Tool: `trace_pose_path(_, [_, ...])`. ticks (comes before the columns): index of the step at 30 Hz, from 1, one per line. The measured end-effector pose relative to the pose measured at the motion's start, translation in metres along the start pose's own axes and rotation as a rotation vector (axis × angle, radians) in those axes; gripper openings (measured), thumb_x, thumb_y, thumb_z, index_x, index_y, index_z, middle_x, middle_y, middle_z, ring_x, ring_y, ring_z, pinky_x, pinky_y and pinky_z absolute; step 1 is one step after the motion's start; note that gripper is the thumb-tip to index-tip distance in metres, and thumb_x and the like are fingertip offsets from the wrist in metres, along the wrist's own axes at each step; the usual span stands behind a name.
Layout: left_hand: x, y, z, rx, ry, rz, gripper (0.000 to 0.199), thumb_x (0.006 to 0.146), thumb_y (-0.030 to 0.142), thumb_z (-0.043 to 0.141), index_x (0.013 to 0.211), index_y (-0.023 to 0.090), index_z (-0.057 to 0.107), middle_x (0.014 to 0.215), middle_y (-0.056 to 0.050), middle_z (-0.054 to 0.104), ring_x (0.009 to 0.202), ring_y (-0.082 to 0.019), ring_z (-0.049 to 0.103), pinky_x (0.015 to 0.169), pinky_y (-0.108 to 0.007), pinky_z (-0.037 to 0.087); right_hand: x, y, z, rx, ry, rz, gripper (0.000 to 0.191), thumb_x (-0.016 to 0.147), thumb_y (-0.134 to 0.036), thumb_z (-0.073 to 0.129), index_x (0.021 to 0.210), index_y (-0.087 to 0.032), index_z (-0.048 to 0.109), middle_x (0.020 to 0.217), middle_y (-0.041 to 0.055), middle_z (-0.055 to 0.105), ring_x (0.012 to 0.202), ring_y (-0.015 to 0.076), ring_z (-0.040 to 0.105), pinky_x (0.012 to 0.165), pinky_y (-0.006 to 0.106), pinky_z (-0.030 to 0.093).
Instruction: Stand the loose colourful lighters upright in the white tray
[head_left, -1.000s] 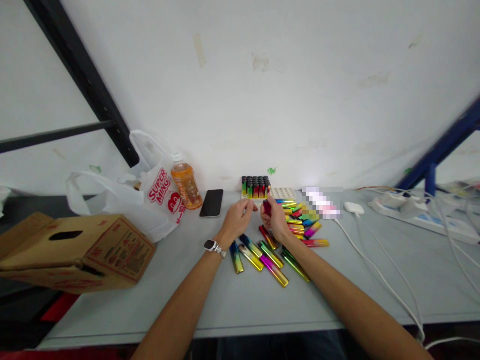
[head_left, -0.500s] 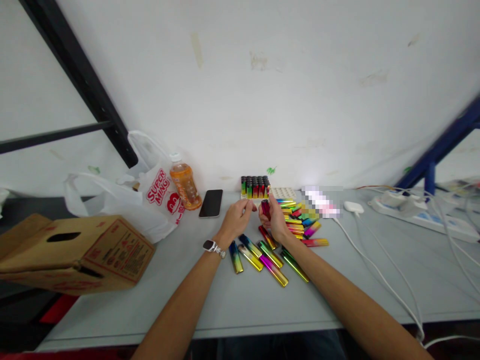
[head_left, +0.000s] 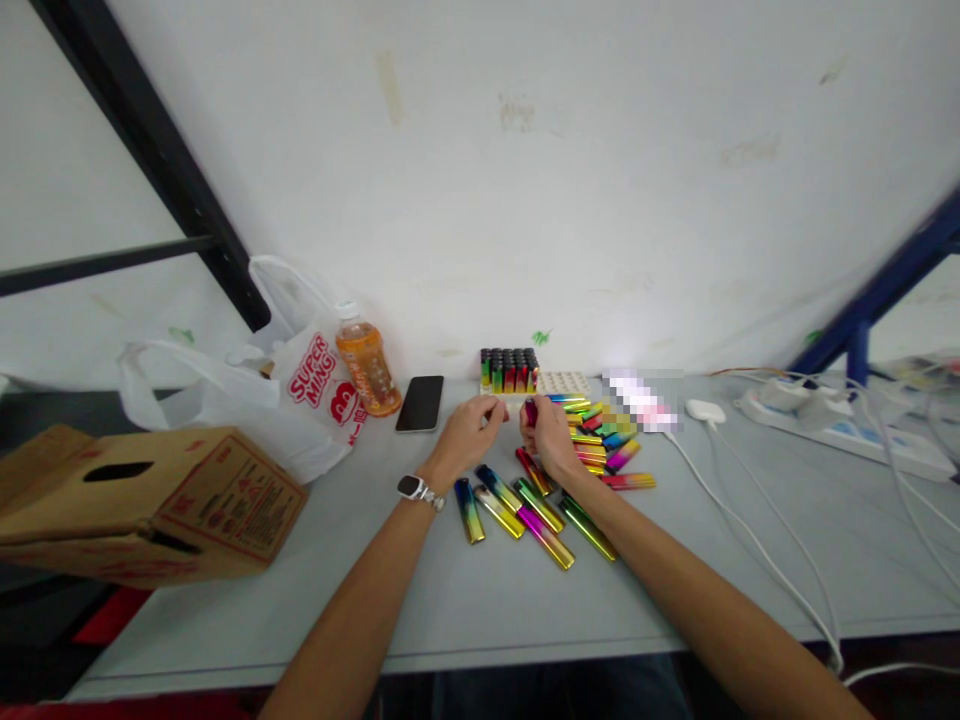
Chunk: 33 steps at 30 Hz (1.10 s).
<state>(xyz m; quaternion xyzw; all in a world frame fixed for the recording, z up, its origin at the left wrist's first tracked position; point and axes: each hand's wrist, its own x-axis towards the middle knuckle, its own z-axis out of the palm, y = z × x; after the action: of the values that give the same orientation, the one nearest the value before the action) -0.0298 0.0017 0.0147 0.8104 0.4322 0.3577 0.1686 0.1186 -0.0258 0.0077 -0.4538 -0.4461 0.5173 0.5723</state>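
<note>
In the head view, I see the person's right hand point(head_left: 552, 436) closed around a small, dark purple-red shiny tube point(head_left: 530, 411), which is held in front of the pale perforated tray point(head_left: 566, 382). The left hand point(head_left: 471, 430) is near to it, well curled, with the thumb and the fingers drawn together; whether something is pinched there, I cannot tell. The two hands are apart from each other.

On the left part of this tray, a block of upright black-topped colourful tubes point(head_left: 508, 371) stands in close rows. Below the hands, several loose metallic tubes in gold, blue, green and magenta point(head_left: 545, 538) lie on the grey flat worktop point(head_left: 435, 625), and more are heaped beside the right hand. To the left of the tray lies a flat black-screened phone point(head_left: 420, 403), and next to it stands an orange plastic bottle with white cap point(head_left: 369, 365).
</note>
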Motion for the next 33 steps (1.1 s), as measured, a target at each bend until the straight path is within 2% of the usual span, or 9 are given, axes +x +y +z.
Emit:
trace_pose_path(3, [0.001, -0.003, -0.004, 0.038, -0.021, 0.007, 0.029, 0.096, 0.029, 0.048, 0.079, 0.017, 0.067, 0.078, -0.003, 0.070, 0.069, -0.014, 0.059, 0.065, -0.025, 0.042, 0.003, 0.002, -0.001, 0.032, -0.036, 0.012, 0.046, 0.092, -0.052, 0.042, 0.058, -0.021, 0.043, 0.046, -0.0069, 0.029, 0.038, 0.0069, 0.021, 0.038, 0.022, 0.015])
trace_pose_path(6, [0.001, -0.005, -0.009, 0.035, -0.057, 0.006, 0.024, 0.093, 0.027, 0.052, 0.077, 0.017, 0.067, 0.074, -0.001, 0.069, 0.064, -0.013, 0.057, 0.064, -0.024, 0.042, 0.007, 0.002, -0.002, 0.142, -0.105, 0.064, 0.052, 0.090, -0.066, 0.041, 0.069, -0.020, 0.053, 0.049, -0.0076, 0.032, 0.038, 0.0073, 0.023, 0.037, 0.023, 0.016])
trace_pose_path(9, [0.002, -0.008, -0.013, 0.025, -0.090, 0.003, 0.021, 0.091, 0.025, 0.055, 0.076, 0.017, 0.067, 0.073, 0.000, 0.069, 0.064, -0.013, 0.058, 0.065, -0.024, 0.044, 0.012, 0.004, -0.002, 0.181, -0.142, 0.032, 0.057, 0.083, -0.075, 0.050, 0.089, -0.019, 0.062, 0.057, -0.0059, 0.045, 0.044, 0.0093, 0.039, 0.042, 0.023, 0.032])
trace_pose_path(12, [0.002, -0.013, -0.018, 0.043, -0.055, 0.003, 0.020, 0.092, 0.026, 0.056, 0.080, 0.017, 0.069, 0.078, -0.001, 0.070, 0.068, -0.013, 0.060, 0.067, -0.024, 0.046, 0.013, 0.008, -0.002, 0.131, -0.165, -0.080, 0.054, 0.080, -0.072, 0.060, 0.095, -0.020, 0.062, 0.063, -0.0048, 0.053, 0.054, 0.0116, 0.050, 0.055, 0.026, 0.044])
trace_pose_path(15, [0.002, -0.019, -0.023, 0.066, -0.036, -0.002, 0.021, 0.093, 0.028, 0.055, 0.084, 0.017, 0.070, 0.083, -0.003, 0.071, 0.071, -0.014, 0.062, 0.070, -0.026, 0.047, 0.016, 0.010, -0.002, 0.016, -0.168, -0.191, 0.045, 0.082, -0.064, 0.065, 0.092, -0.021, 0.059, 0.064, -0.0039, 0.058, 0.059, 0.0127, 0.054, 0.060, 0.026, 0.043])
trace_pose_path(22, [0.001, -0.027, -0.028, 0.090, -0.136, -0.077, 0.022, 0.093, 0.028, 0.055, 0.087, 0.017, 0.073, 0.085, -0.005, 0.074, 0.076, -0.017, 0.065, 0.074, -0.028, 0.048, 0.048, -0.004, -0.001, -0.452, -0.127, -0.460, 0.028, 0.079, -0.046, 0.073, 0.082, -0.020, 0.066, 0.075, 0.0003, 0.064, 0.068, 0.0152, 0.055, 0.064, 0.029, 0.042])
trace_pose_path(26, [0.000, -0.031, -0.028, 0.094, -0.136, -0.100, 0.022, 0.092, 0.029, 0.055, 0.088, 0.018, 0.073, 0.087, -0.004, 0.074, 0.078, -0.018, 0.066, 0.076, -0.028, 0.049, 0.077, -0.018, 0.006, -0.677, -0.167, -0.634, 0.023, 0.083, -0.032, 0.069, 0.102, -0.020, 0.067, 0.085, 0.0017, 0.071, 0.075, 0.0174, 0.060, 0.075, 0.031, 0.045])
trace_pose_path(28, [-0.001, -0.033, -0.027, 0.102, -0.135, -0.111, 0.021, 0.092, 0.029, 0.055, 0.087, 0.018, 0.073, 0.087, -0.004, 0.075, 0.079, -0.018, 0.066, 0.077, -0.028, 0.049, 0.089, -0.023, 0.011, -0.804, -0.189, -0.707, 0.020, 0.084, -0.027, 0.066, 0.103, -0.021, 0.067, 0.090, 0.0029, 0.073, 0.081, 0.0192, 0.061, 0.081, 0.033, 0.044])
trace_pose_path(33, [-0.002, -0.037, -0.026, 0.107, -0.143, -0.119, 0.021, 0.092, 0.029, 0.056, 0.086, 0.018, 0.073, 0.086, -0.005, 0.074, 0.078, -0.018, 0.066, 0.078, -0.028, 0.049, 0.110, -0.025, 0.020, -1.129, -0.182, -0.743, 0.012, 0.087, -0.025, 0.064, 0.098, -0.021, 0.068, 0.092, 0.0064, 0.072, 0.096, 0.0255, 0.057, 0.088, 0.037, 0.040])
